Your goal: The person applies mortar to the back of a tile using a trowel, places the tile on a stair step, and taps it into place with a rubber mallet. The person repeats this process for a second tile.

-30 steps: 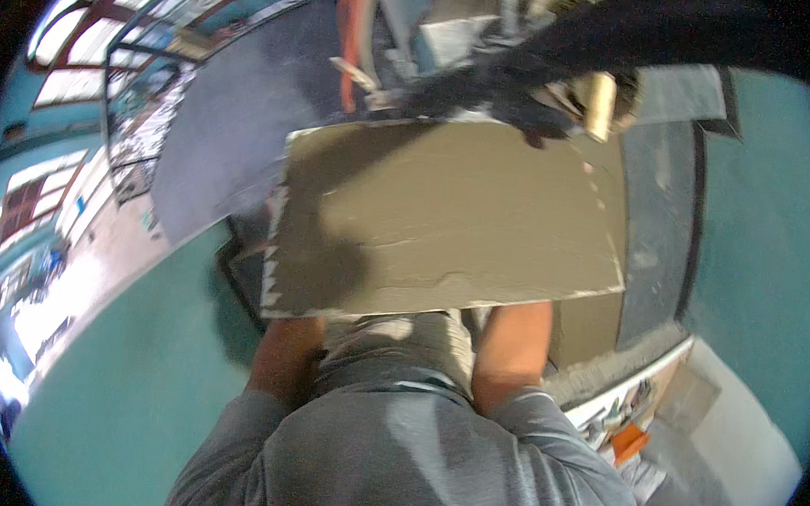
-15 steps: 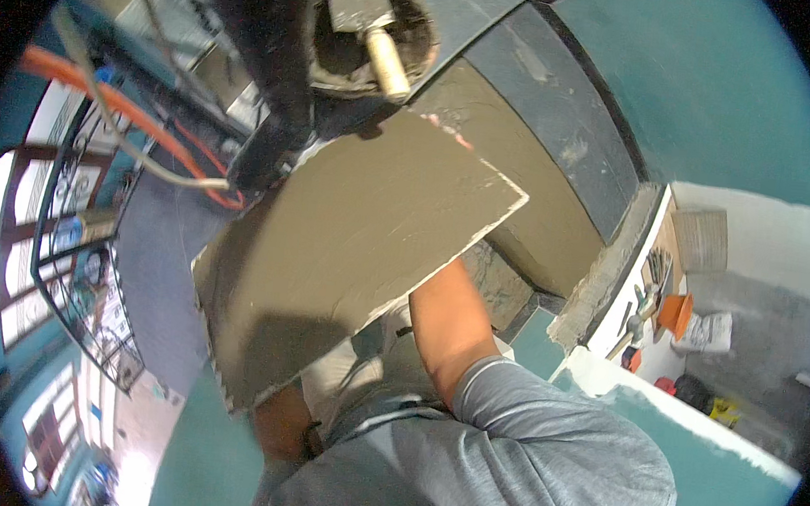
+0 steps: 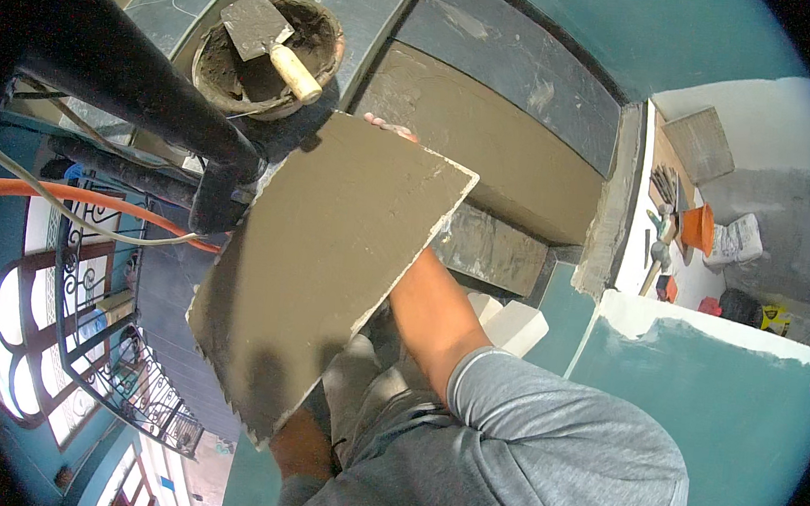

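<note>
A large tile (image 3: 321,237), its upward face spread with smooth grey-brown mortar, is held up in front of my body at a slant. My right forearm (image 3: 435,298) passes beneath it. The fingertips of my right hand (image 3: 391,128) curl round the tile's far edge. At the near left corner my left forearm (image 3: 299,445) goes behind the tile, which hides the left hand and its fingers. Beyond the tile, a stair step carries a bed of wet mortar (image 3: 490,145).
A mortar bucket (image 3: 335,52) with a wooden-handled trowel (image 3: 295,75) across its rim stands on a step. A black metal post (image 3: 143,80) and an orange hose (image 3: 77,193) flank the tile's left. Dark slate tiles (image 3: 516,52) cover steps. Tools lie beside an orange pot (image 3: 697,228) at right.
My view has shifted, so the bucket and post appear farther left. The tile has turned and tilted a little in my hands, staying above the steps.
</note>
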The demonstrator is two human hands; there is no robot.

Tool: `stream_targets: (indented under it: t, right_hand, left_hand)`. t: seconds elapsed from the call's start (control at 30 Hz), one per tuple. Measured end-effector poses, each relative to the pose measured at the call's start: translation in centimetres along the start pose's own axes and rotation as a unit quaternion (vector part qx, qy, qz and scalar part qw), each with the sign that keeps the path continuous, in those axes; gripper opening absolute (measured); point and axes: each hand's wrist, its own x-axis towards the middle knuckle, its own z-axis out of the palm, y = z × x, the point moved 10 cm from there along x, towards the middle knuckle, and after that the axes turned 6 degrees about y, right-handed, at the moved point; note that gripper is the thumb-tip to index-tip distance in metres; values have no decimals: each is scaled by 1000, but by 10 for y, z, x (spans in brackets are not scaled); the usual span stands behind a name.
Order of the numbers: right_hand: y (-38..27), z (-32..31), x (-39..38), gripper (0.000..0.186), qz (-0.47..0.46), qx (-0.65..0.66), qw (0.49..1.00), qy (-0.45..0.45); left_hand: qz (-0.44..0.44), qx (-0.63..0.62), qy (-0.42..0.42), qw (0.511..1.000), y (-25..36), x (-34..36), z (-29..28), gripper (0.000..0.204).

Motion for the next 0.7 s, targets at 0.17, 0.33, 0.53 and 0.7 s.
stream_targets:
  t: [0.17,0.33,0.53,0.7]
  right_hand:
    - [-15,-3,-36,27,225,201,953,40]
    - [-97,-24,-70,36,93,134,986,26]
    - [-209,-96,-46,37,-126,-88,988,-24]
    - [-315,-206,-35,36,-188,-106,973,79]
  left_hand:
    - [11,20,-5,1000,7,-6,-2,58]
    - [26,36,-18,999,14,-16,11,59]
    - [17,55,-40,998,-19,-21,48,60]
    - [28,106,-80,991,-89,-19,111,61]
